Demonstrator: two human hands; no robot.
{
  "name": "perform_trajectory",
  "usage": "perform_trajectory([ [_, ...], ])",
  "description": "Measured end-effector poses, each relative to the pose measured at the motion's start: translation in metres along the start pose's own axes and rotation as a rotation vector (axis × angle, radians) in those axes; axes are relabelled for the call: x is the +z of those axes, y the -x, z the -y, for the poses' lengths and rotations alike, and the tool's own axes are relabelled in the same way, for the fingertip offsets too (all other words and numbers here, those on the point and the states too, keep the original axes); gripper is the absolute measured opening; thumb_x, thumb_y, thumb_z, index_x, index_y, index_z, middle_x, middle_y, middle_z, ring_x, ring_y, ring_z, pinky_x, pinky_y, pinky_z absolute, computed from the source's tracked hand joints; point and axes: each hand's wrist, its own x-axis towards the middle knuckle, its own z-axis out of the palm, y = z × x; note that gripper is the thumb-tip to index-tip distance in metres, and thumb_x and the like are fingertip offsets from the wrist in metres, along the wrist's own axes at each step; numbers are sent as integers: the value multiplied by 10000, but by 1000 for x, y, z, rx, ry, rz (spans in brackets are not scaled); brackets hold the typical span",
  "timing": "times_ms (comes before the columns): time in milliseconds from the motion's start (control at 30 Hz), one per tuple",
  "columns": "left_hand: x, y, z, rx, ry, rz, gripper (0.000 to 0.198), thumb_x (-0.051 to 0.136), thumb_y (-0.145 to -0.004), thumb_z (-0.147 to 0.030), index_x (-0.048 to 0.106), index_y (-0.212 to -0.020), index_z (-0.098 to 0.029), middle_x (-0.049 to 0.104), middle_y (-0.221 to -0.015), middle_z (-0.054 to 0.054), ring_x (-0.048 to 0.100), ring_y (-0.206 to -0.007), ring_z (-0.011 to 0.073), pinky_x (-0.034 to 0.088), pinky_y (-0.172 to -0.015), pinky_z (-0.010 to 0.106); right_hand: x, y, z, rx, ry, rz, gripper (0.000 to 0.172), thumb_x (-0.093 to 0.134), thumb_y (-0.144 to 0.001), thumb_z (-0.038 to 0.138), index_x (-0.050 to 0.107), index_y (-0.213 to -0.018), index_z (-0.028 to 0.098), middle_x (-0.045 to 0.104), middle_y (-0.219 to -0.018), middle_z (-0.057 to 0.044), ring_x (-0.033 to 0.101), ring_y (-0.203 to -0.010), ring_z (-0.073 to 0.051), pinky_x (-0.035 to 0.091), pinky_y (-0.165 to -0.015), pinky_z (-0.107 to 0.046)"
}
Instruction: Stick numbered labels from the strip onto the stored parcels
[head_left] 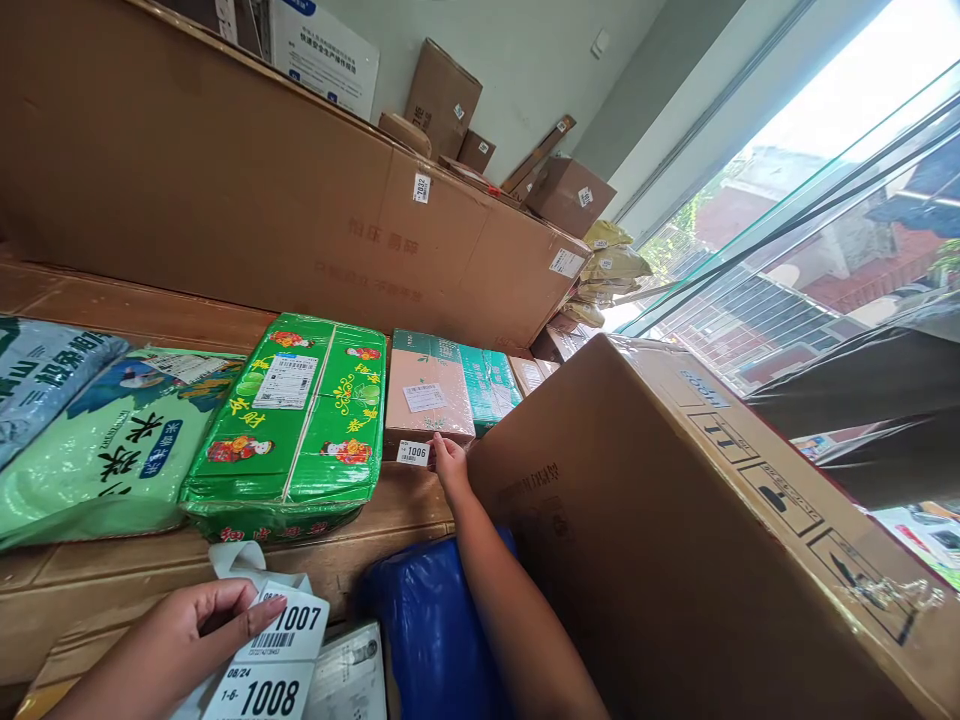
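Between thumb and fingers, my left hand (214, 630) pinches a strip of printed labels (262, 665) numbered 1007 and 1008, at the lower left. My right hand (450, 465) reaches forward, its fingers at the edge of a single white label (413, 453) marked 1006. That label lies against the lower front of a pink box (427, 360), which carries a shipping label on its upper face. Left of the pink box sits a green printed carton (300, 420) tied with string. A teal box (491, 385) is just behind it to the right.
A long brown carton (247, 170) forms a wall behind the parcels. Close on my right stands a large brown box (600, 520). A blue wrapped parcel (427, 640) lies under my right forearm. Rice bags (142, 440) lie at left; a window (810, 200) is at right.
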Motion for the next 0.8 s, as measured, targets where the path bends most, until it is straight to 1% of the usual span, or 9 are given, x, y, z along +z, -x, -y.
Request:
perform_trajectory([
  [167,-1,-1,-1,-22,59,66,623,499,-547,-823,359,-553,-216,404,-518,-40,363,-484,113,286,-437,213,1,-1,-2,-21,12,-6,506,602,-581,669,599,-589,164,561,-485,7,489,-433,-107,388,-418,-225],
  [300,-1,5,-14,-39,63,53,637,516,-523,-828,357,-543,-212,383,-523,-44,346,-497,107,288,-454,208,0,-3,-4,-34,34,-19,524,558,-590,690,586,-602,167,563,-496,3,494,-433,-113,382,-410,-229],
  [500,-2,12,-31,-70,52,55,669,499,-449,-867,342,-521,-220,383,-519,-39,366,-509,119,326,-463,216,-2,-7,-6,-60,115,-63,530,505,-636,681,595,-633,159,607,-568,-21,562,-530,-149,387,-435,-228],
  [600,-3,12,-33,-82,38,64,671,508,-431,-865,339,-514,-221,382,-514,-39,366,-506,117,336,-463,217,-2,-6,-7,-59,175,-66,503,479,-705,639,607,-656,154,637,-607,-27,591,-572,-158,399,-455,-227],
  [667,-3,11,-31,-73,37,63,659,506,-456,-857,347,-525,-221,401,-521,-35,376,-502,119,337,-457,217,-3,-6,-9,-51,230,-73,459,488,-750,587,612,-672,153,648,-623,-21,603,-586,-155,414,-472,-225],
  [733,-3,10,-29,-43,35,56,639,502,-494,-843,352,-534,-223,422,-524,-31,395,-498,124,338,-449,220,-5,-6,-12,-34,304,-95,373,571,-758,511,612,-681,148,649,-630,-10,607,-594,-144,434,-500,-221],
  [800,-4,10,-28,5,30,17,624,508,-513,-829,353,-525,-225,423,-505,-31,401,-487,126,339,-447,225,-8,-9,-15,5,398,-129,295,651,-764,422,609,-698,137,637,-640,3,597,-586,-122,460,-533,-223],
])
